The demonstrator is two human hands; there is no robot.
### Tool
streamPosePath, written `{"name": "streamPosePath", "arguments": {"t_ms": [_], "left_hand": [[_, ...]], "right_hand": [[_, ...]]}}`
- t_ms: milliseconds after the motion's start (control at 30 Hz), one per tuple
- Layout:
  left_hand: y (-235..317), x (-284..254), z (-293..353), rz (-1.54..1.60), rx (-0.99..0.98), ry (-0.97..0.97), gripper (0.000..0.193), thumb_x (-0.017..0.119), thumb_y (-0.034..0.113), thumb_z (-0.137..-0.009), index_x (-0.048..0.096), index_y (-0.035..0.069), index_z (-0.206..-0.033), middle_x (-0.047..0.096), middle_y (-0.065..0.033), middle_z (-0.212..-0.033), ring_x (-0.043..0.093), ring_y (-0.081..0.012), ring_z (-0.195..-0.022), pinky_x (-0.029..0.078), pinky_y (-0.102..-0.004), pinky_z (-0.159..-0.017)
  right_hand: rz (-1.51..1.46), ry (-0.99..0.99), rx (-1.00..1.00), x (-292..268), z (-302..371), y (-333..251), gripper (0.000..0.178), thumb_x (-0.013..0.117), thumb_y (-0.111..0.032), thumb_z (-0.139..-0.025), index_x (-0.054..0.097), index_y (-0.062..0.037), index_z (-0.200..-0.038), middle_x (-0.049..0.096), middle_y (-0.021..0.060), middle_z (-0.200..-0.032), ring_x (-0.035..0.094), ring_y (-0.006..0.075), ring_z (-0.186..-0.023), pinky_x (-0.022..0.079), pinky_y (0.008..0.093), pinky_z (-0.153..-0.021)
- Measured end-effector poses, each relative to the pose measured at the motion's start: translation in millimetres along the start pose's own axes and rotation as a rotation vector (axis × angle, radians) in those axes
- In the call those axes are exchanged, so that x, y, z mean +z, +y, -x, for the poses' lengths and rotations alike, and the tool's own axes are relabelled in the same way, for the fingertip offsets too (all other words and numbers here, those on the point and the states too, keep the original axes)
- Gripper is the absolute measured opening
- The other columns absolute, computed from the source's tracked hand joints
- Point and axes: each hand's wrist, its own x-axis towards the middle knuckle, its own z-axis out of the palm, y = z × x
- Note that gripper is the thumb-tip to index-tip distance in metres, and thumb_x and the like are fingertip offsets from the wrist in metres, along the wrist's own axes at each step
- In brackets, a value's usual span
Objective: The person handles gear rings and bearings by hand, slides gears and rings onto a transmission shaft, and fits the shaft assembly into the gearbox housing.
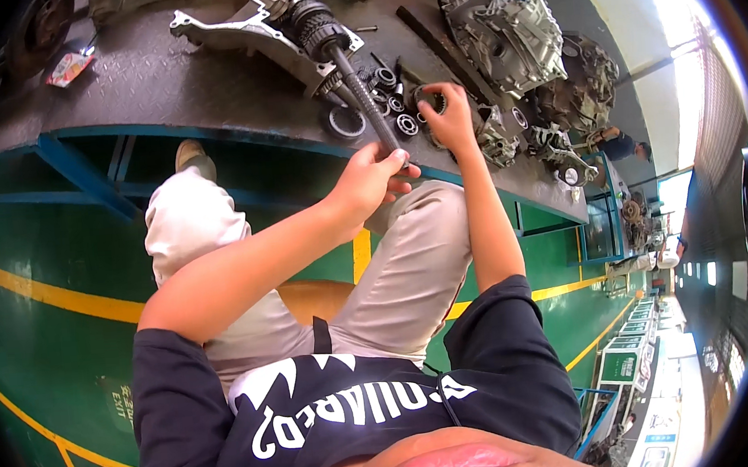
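A long steel gear shaft (363, 95) slants from the bench toward me. Its near end is in my left hand (374, 177), with the thumb laid along it and the fingers curled below. A stack of dark gears (318, 27) sits round the shaft's far part, above a silver cast housing (234, 28). My right hand (449, 122) is at a dark toothed ring (428, 99), thumb and fingers closed about its right side. Between the hands lie small bearings, such as one bearing (407, 125), and gears. A larger ring (346, 121) lies left of the shaft.
A gearbox casing (508, 37) with a blue part on top stands at the back right, beside a long dark bar (444, 51). More metal castings (502, 138) crowd the right. A red-and-white packet (70, 69) lies on the bench (147, 84) at left.
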Motion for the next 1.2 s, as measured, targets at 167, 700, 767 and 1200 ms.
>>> {"name": "streamPosePath", "arguments": {"t_ms": [167,700,767,1200], "left_hand": [[1.7,-1.3,-0.3,-0.042,0.016,-0.006,0.022,0.051,0.031,-0.110,0.058,0.012,-0.119,0.071,-0.0023,-0.108,0.063,-0.0079,-0.086,0.047,-0.0241,-0.076],[-1.2,3.8,-20.5,0.050,0.214,-0.126,0.028,0.060,0.031,-0.107,0.060,0.008,-0.122,0.071,-0.0018,-0.109,0.060,-0.0078,-0.096,0.047,-0.0227,-0.084],[-1.9,4.1,-21.0,0.053,0.221,-0.116,0.028,0.060,0.031,-0.107,0.061,0.008,-0.121,0.072,-0.0020,-0.109,0.059,-0.0077,-0.095,0.047,-0.0228,-0.084],[-23.9,0.5,-23.4,0.197,0.197,-0.039,0.031,0.057,0.025,-0.109,0.062,-0.001,-0.123,0.072,-0.0097,-0.117,0.064,-0.0115,-0.099,0.052,-0.0275,-0.096]], "right_hand": [[-0.392,-0.104,0.111,-13.9,-34.7,-85.0,0.034,0.076,-0.021,-0.089,0.068,-0.0021,-0.116,0.067,0.0146,-0.115,0.068,0.0271,-0.103,0.055,0.0373,-0.089],[-0.160,-0.447,0.379,54.3,-155.6,-136.9,0.066,0.076,-0.062,-0.080,0.075,0.0030,-0.091,0.065,0.0057,-0.072,0.061,0.0149,-0.068,0.046,0.0319,-0.063],[-0.223,-0.463,0.406,52.6,-150.6,-137.8,0.060,0.076,-0.059,-0.081,0.073,0.0002,-0.073,0.052,-0.0026,-0.059,0.047,0.0080,-0.056,0.034,0.0304,-0.054],[-0.344,-0.497,0.486,-31.8,-37.0,-149.4,0.077,0.090,-0.034,-0.078,0.054,0.0034,-0.135,0.070,0.0144,-0.103,0.067,0.0174,-0.092,0.053,0.0304,-0.081]]}}
